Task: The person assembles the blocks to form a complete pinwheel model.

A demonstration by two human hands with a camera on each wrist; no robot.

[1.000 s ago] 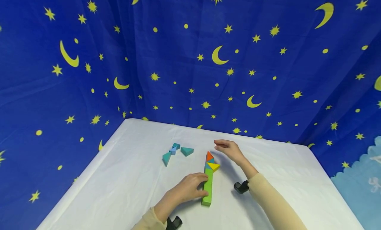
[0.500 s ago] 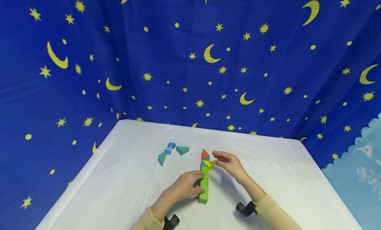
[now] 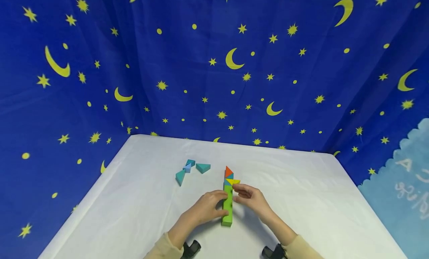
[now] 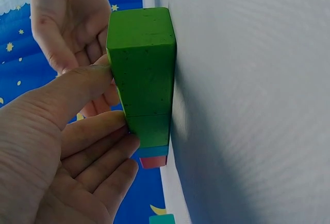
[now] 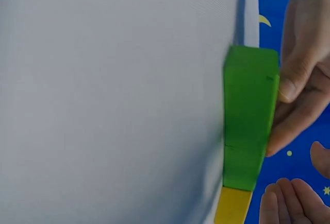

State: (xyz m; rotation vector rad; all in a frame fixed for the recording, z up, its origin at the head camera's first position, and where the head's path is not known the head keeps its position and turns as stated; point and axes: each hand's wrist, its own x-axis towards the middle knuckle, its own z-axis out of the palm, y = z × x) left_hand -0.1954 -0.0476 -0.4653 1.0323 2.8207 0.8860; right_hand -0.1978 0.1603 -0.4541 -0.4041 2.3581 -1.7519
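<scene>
A row of wooden blocks lies on the white table. Green blocks [image 3: 227, 212] form its near part; a seam crosses them in the left wrist view. Beyond come blue triangular pieces [image 3: 230, 176], an orange-red triangle [image 3: 228, 172] at the far tip, and a yellow triangle [image 3: 234, 182] jutting out rightward. My left hand [image 3: 207, 206] rests its thumb and fingertips against the green blocks' left side, not wrapped around them. My right hand [image 3: 253, 200] is at the row's right, fingers extended, index fingertip at the yellow triangle; contact is unclear.
Left of the row's far end lie teal triangles [image 3: 203, 168] and a light blue piece [image 3: 187, 168]. Blue star-patterned cloth [image 3: 201, 65] stands behind the white table [image 3: 301, 199] and at both sides. Black wrist cameras [image 3: 192, 248] hang below both wrists.
My right hand has come down and nearer, from beside the orange-red tip to beside the yellow triangle and green blocks. My left hand stays at the green blocks. The whole view has shifted slightly.
</scene>
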